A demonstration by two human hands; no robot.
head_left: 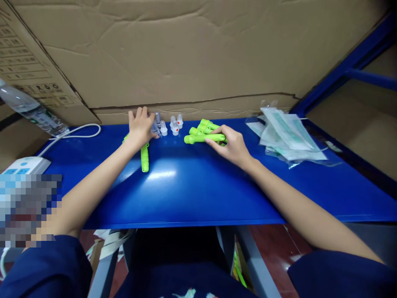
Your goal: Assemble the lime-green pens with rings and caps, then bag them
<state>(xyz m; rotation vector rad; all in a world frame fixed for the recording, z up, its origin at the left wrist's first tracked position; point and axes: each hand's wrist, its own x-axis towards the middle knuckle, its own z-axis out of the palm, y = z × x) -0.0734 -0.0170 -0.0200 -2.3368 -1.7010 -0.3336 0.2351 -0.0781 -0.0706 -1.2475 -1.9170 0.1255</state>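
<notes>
R hand (233,145) on grn plstc tube (195,139), clear tapered caps (175,129)

- The upper arms are covered by loose, dark navy sleeves — the left sleeve (52,269) is creased into soft folds, and the right sleeve (344,275) is seen as a broad, plain shape.
- The left forearm (105,178) and the right forearm (288,203) are left bare below the hems; near the left elbow, part is hidden by pixel blocks.
- Bare fingers are seen on both the left hand (141,126) and the right hand (231,142).
- The torso is clothed in a navy shirt front (161,285), marked at the lower edge with a print (188,294) — mint green and pale pinkish, cut off by the frame.
</notes>
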